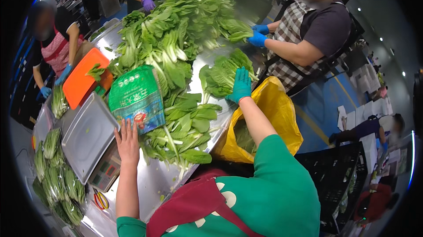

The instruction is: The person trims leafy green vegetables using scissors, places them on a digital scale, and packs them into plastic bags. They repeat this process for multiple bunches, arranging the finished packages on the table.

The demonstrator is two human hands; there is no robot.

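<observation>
My left hand (pixel 128 143) is bare, its fingers stretched forward over the bottom edge of a green printed plastic bag (pixel 136 95). Beside those fingers is the corner of a grey scale tray (pixel 89 134). My right hand (pixel 243 86), in a green glove, lies flat with straight fingers on a bunch of leafy greens (pixel 219 75) at the table's right edge. Loose leaves and stalks (pixel 188 124) are spread between my hands. A large heap of leafy greens (pixel 172 29) covers the far part of the metal table (pixel 148 184).
A yellow sack (pixel 274 105) stands open below my right arm. Orange-handled scissors (pixel 100 200) lie by the scale (pixel 105 171). Bagged greens (pixel 54 171) and an orange tray (pixel 86 75) are leftward. Co-workers' gloved hands (pixel 258 37) hold greens across the table. Black crates (pixel 330 184) stand right.
</observation>
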